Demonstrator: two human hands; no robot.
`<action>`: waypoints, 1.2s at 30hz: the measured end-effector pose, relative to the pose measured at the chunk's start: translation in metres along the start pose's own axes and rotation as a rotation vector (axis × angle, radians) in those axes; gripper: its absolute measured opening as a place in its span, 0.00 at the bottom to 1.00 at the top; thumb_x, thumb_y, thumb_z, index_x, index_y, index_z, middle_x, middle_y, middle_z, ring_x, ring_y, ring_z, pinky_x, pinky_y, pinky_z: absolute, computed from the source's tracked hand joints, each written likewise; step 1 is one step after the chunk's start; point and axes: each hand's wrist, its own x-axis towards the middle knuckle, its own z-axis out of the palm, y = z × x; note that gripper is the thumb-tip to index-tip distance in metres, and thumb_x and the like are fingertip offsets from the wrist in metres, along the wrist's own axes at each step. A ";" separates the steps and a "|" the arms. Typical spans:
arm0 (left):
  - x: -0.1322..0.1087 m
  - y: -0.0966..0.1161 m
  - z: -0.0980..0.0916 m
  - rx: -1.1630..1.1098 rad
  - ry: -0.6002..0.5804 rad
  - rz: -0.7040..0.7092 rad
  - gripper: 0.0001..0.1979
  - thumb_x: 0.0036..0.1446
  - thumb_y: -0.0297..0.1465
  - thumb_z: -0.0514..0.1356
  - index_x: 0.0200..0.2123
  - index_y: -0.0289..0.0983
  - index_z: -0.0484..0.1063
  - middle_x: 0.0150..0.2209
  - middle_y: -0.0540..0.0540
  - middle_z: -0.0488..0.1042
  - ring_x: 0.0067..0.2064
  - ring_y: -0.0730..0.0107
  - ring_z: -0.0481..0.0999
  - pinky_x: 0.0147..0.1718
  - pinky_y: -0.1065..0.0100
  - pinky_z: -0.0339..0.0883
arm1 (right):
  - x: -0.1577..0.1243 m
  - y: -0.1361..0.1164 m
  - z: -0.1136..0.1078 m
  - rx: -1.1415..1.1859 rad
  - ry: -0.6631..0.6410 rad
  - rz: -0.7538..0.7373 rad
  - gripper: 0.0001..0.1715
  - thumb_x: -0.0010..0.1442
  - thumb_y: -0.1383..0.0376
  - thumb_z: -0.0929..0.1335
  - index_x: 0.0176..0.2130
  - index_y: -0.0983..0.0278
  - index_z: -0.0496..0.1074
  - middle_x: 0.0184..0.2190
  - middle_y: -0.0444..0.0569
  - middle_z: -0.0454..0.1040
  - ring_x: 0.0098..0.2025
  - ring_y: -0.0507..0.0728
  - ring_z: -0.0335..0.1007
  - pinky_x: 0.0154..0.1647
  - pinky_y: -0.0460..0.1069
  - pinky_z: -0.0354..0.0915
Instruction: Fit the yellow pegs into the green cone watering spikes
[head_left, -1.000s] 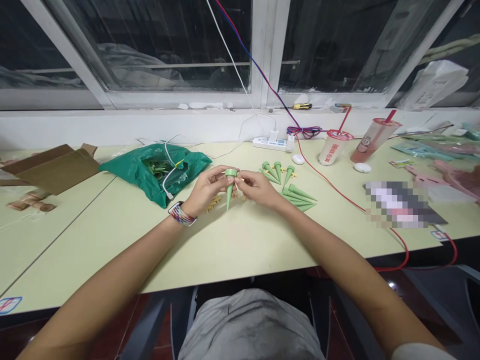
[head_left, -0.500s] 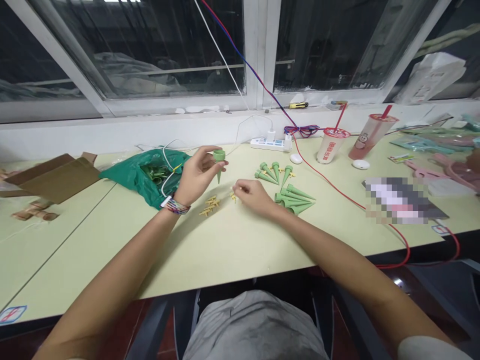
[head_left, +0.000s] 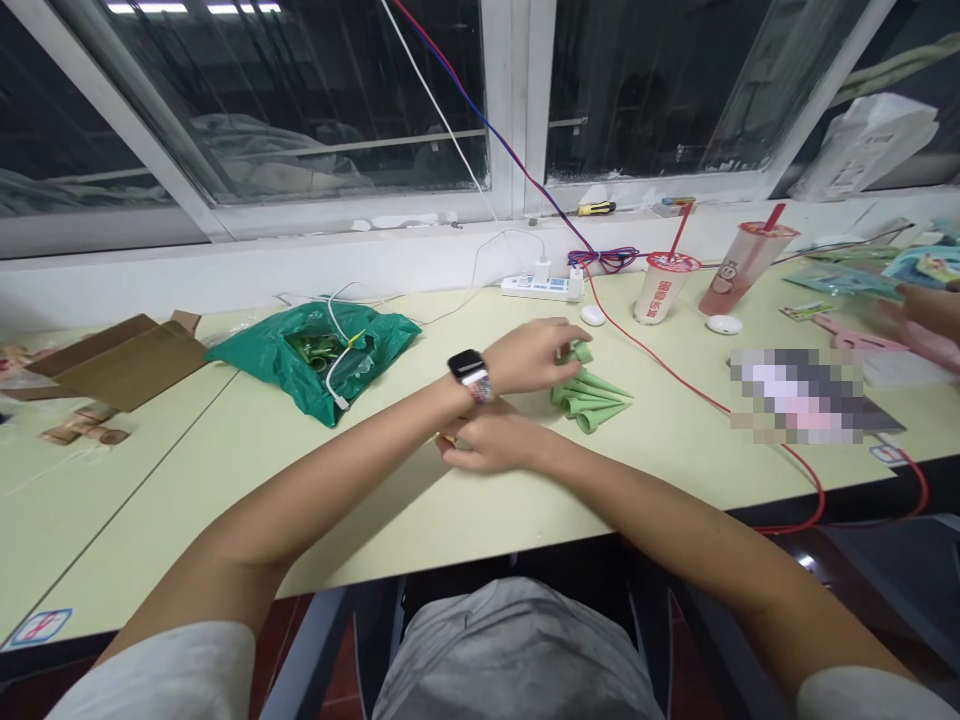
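My left hand [head_left: 531, 355], with a watch on its wrist, reaches across above my right hand. Its fingers are curled round the wide end of a green plant watering spike [head_left: 580, 353]. Just below lie several more green watering spikes [head_left: 592, 400], points to the right. My right hand [head_left: 491, 440] is closed low over the table, a small yellow valve piece [head_left: 448, 437] showing at its fingertips. The group of spikes with yellow valves and the loose yellow pieces are hidden behind my hands and forearm.
A green plastic bag [head_left: 300, 355] with more green parts lies at left, near a cardboard box [head_left: 120, 360]. Behind are a power strip [head_left: 541, 288] and two drink cups [head_left: 664, 290] [head_left: 746, 268]. A red cable [head_left: 675, 375] crosses the right side. Another person's hand [head_left: 934, 310] is at far right.
My left hand has swung right with the green spike, from beside the bag to above the other spikes. My right hand has shifted down and slightly left. Another person's hand has appeared at far right.
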 end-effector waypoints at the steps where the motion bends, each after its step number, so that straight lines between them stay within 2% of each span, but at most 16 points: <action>1: 0.012 0.004 0.007 0.032 -0.069 0.038 0.21 0.63 0.31 0.61 0.58 0.33 0.76 0.44 0.38 0.80 0.42 0.58 0.79 0.44 0.59 0.70 | 0.000 -0.001 -0.001 0.017 -0.014 -0.002 0.16 0.69 0.60 0.63 0.41 0.62 0.79 0.37 0.53 0.80 0.41 0.62 0.73 0.44 0.53 0.66; 4: 0.048 0.013 0.029 0.054 -0.166 0.095 0.20 0.64 0.27 0.59 0.57 0.32 0.76 0.46 0.36 0.80 0.45 0.55 0.79 0.44 0.58 0.69 | 0.001 0.000 -0.004 0.134 -0.051 0.031 0.12 0.67 0.62 0.65 0.40 0.62 0.78 0.39 0.52 0.81 0.41 0.62 0.72 0.44 0.53 0.66; 6: 0.072 0.015 0.041 0.016 -0.194 0.104 0.17 0.62 0.24 0.58 0.53 0.35 0.77 0.42 0.39 0.81 0.43 0.57 0.80 0.42 0.60 0.67 | 0.001 0.001 -0.005 0.210 -0.062 0.059 0.10 0.66 0.63 0.66 0.40 0.62 0.77 0.41 0.50 0.81 0.41 0.61 0.71 0.43 0.52 0.66; 11: 0.113 0.010 0.054 -0.338 -0.006 -0.100 0.02 0.56 0.29 0.62 0.33 0.36 0.74 0.30 0.47 0.78 0.34 0.66 0.78 0.36 0.65 0.65 | 0.001 0.004 -0.003 0.299 -0.065 0.113 0.08 0.66 0.62 0.68 0.37 0.64 0.74 0.35 0.48 0.79 0.35 0.57 0.66 0.35 0.50 0.60; 14: 0.116 0.001 0.057 -0.350 -0.023 -0.201 0.12 0.55 0.33 0.65 0.23 0.37 0.69 0.24 0.50 0.72 0.29 0.68 0.73 0.32 0.65 0.61 | 0.002 0.006 0.000 0.286 -0.060 0.096 0.09 0.67 0.62 0.68 0.35 0.64 0.73 0.33 0.48 0.78 0.34 0.56 0.65 0.34 0.49 0.58; 17: 0.107 -0.007 0.060 -0.110 -0.073 -0.247 0.20 0.54 0.36 0.67 0.16 0.38 0.63 0.20 0.49 0.66 0.29 0.66 0.69 0.31 0.63 0.56 | 0.003 0.007 0.002 0.232 -0.066 0.015 0.11 0.67 0.63 0.66 0.34 0.64 0.73 0.33 0.48 0.78 0.34 0.57 0.65 0.36 0.50 0.59; 19: 0.099 -0.010 0.061 -0.006 -0.090 -0.290 0.19 0.54 0.37 0.68 0.19 0.38 0.66 0.23 0.47 0.70 0.31 0.64 0.71 0.31 0.62 0.57 | 0.004 0.008 0.004 0.201 -0.073 -0.035 0.12 0.68 0.64 0.65 0.33 0.64 0.74 0.33 0.49 0.79 0.34 0.57 0.66 0.37 0.51 0.60; 21: 0.092 -0.011 0.061 0.029 -0.080 -0.335 0.12 0.54 0.38 0.69 0.28 0.36 0.73 0.29 0.45 0.75 0.35 0.61 0.73 0.32 0.62 0.58 | 0.005 0.007 0.006 0.175 -0.069 -0.066 0.13 0.68 0.63 0.65 0.34 0.65 0.75 0.33 0.50 0.79 0.34 0.57 0.67 0.39 0.51 0.61; 22: 0.089 -0.012 0.060 0.035 -0.074 -0.354 0.13 0.54 0.38 0.69 0.35 0.35 0.75 0.33 0.43 0.77 0.36 0.60 0.75 0.32 0.62 0.59 | 0.005 0.007 0.006 0.161 -0.064 -0.076 0.13 0.68 0.63 0.65 0.35 0.65 0.75 0.34 0.50 0.79 0.35 0.58 0.67 0.40 0.51 0.61; 24: 0.084 -0.011 0.058 0.067 -0.099 -0.369 0.22 0.56 0.40 0.68 0.50 0.34 0.74 0.39 0.41 0.80 0.39 0.57 0.77 0.33 0.62 0.61 | 0.005 0.007 0.007 0.130 -0.049 -0.081 0.13 0.68 0.62 0.65 0.37 0.65 0.76 0.35 0.51 0.80 0.36 0.58 0.68 0.41 0.52 0.62; 26: 0.081 -0.012 0.056 0.121 -0.185 -0.335 0.25 0.60 0.42 0.65 0.56 0.35 0.72 0.43 0.40 0.81 0.44 0.55 0.78 0.36 0.62 0.64 | 0.005 0.007 0.007 0.104 -0.044 -0.079 0.13 0.68 0.62 0.65 0.38 0.66 0.77 0.36 0.52 0.80 0.36 0.59 0.68 0.41 0.52 0.62; 28: 0.079 -0.012 0.054 0.167 -0.282 -0.285 0.21 0.64 0.43 0.62 0.53 0.37 0.76 0.45 0.40 0.82 0.47 0.55 0.79 0.41 0.62 0.66 | 0.006 0.008 0.007 0.089 -0.049 -0.081 0.14 0.68 0.62 0.65 0.38 0.66 0.77 0.36 0.53 0.80 0.36 0.59 0.68 0.41 0.52 0.62; 31: 0.077 -0.013 0.053 0.186 -0.361 -0.255 0.17 0.64 0.43 0.62 0.45 0.37 0.81 0.45 0.40 0.82 0.48 0.56 0.79 0.42 0.63 0.67 | 0.006 0.008 0.006 0.085 -0.055 -0.098 0.14 0.69 0.62 0.64 0.37 0.66 0.77 0.35 0.52 0.80 0.36 0.58 0.68 0.41 0.52 0.62; 36: 0.075 -0.015 0.055 0.208 -0.436 -0.228 0.15 0.63 0.42 0.63 0.44 0.38 0.83 0.44 0.42 0.83 0.48 0.58 0.80 0.43 0.64 0.69 | 0.007 0.006 0.004 0.069 -0.056 -0.115 0.14 0.69 0.63 0.64 0.37 0.66 0.76 0.34 0.51 0.79 0.35 0.58 0.66 0.41 0.52 0.61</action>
